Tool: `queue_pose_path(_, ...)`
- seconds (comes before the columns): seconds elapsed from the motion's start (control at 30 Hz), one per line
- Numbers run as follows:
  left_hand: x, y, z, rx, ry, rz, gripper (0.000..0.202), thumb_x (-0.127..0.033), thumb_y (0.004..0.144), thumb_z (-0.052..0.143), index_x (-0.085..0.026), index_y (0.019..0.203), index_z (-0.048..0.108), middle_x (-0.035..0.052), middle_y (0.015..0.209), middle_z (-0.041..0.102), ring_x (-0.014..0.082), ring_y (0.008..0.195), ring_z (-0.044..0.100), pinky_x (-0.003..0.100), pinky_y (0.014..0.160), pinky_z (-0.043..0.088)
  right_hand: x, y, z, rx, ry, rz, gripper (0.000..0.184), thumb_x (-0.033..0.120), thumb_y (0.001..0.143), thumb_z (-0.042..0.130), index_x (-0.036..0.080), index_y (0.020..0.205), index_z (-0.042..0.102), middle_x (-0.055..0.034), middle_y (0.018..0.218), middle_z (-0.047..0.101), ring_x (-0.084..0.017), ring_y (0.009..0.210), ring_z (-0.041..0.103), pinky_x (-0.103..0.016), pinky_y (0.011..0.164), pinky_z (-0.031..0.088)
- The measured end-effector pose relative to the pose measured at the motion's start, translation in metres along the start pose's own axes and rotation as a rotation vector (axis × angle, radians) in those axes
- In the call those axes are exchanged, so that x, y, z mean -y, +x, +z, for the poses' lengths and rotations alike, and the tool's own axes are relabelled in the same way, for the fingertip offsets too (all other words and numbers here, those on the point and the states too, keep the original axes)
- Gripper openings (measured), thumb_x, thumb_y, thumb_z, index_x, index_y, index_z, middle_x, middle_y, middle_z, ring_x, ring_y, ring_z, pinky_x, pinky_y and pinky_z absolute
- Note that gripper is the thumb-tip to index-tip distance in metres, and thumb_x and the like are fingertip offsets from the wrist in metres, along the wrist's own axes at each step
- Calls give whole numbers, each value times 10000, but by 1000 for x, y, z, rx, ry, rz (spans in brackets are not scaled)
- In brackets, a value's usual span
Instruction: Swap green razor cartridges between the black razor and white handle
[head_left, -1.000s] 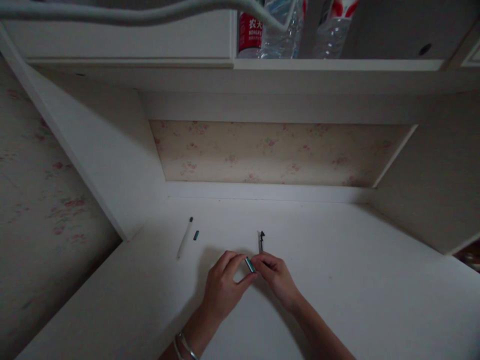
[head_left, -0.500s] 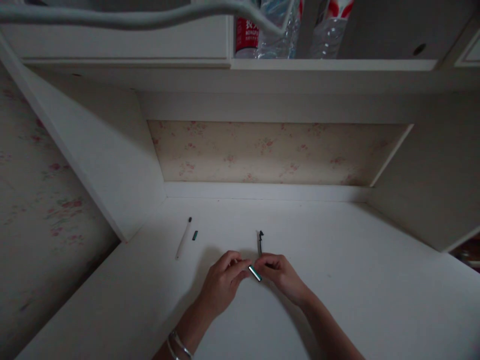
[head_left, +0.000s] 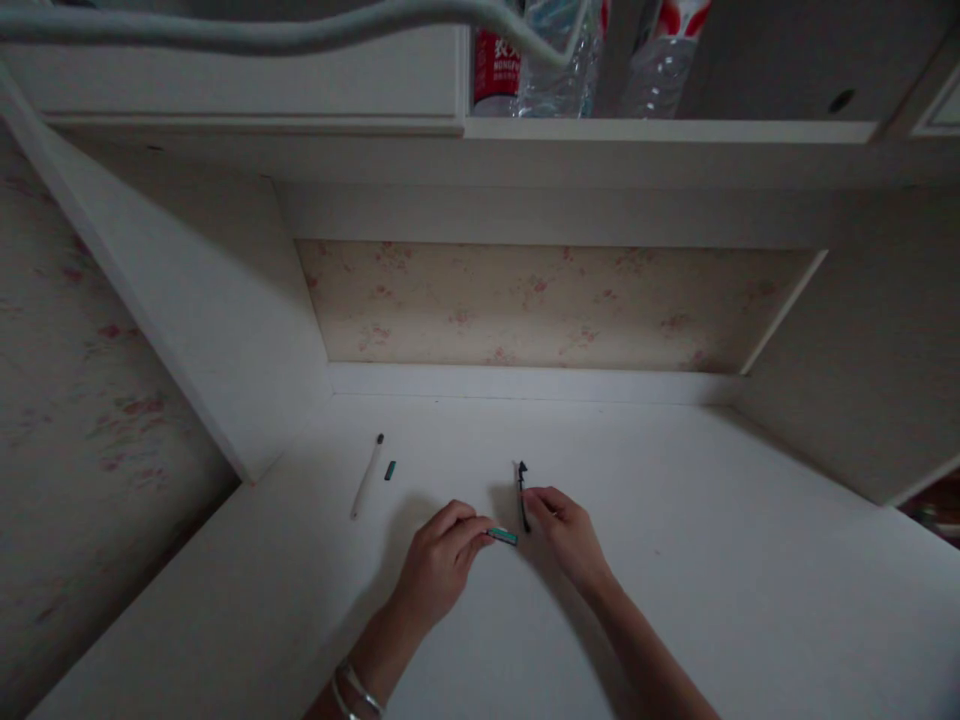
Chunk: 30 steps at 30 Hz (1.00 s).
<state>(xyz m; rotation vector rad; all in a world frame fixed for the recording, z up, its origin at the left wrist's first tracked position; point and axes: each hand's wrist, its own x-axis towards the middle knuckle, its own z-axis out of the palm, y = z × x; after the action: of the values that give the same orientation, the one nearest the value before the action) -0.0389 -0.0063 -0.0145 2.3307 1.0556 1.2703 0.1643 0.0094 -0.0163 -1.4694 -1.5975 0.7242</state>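
Observation:
My left hand (head_left: 442, 555) is closed in a pinch on one end of a small green-and-black strip, which looks like a razor blade cartridge (head_left: 502, 537). The strip points right, just above the white tabletop. My right hand (head_left: 566, 530) has its thumb and fingers closed at the side of a thin black razor (head_left: 523, 490). The razor's head points away from me, and its handle lies lengthwise on the table; the fingertips hide part of the grip. Left of my hands lie a white toothbrush (head_left: 367, 480) with a dark head and another small green-and-black cartridge (head_left: 390, 470).
The white table (head_left: 712, 600) has a raised back edge and side panels. Overhead runs a shelf (head_left: 667, 130) with several plastic bottles (head_left: 664, 65). A pale curved bar (head_left: 262, 38) crosses the top of the view. Floral wallpaper (head_left: 532, 300) covers the back.
My right hand has left the cartridge and moved up to the razor handle. The cartridge has turned closer to level in my left hand. Razor and toothbrush lie where they were.

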Motion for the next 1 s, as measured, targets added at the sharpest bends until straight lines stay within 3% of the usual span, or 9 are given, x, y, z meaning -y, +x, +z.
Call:
queue_pose_path(0.1,1,-1,1,-48,-5,-29,164,-224,921,510,-198,1004,648,41,852,571,126,753,572,243,690,494,-11,4,3,-108,-354,-90,336,317,927,409,168,1036,690,-104,1061,660,-243,977,573,-332,870,422)
queue_pose_path(0.3,1,-2,1,-60,25,-38,179,-256,929,497,-202,1010,646,42,851,572,128,749,576,242,685,505,-4,1,22,12,-572,-207,282,170,902,459,199,1089,669,-72,1216,605,-226,1056,553,-320,949,393)
queue_pose_path(0.67,1,-1,-7,-114,45,-48,162,-239,918,513,-211,1012,643,39,863,588,133,774,593,241,703,505,9,15,36,15,-608,-131,270,119,890,430,174,965,684,-87,1186,591,-173,881,648,-246,829,459)
queue_pose_path(1.0,4,-2,-13,-169,55,-61,165,-231,918,507,-209,995,651,51,870,601,145,788,602,252,714,520,12,24,45,4,-625,-131,247,135,874,454,174,947,686,-91,1152,614,-185,868,656,-254,788,463)
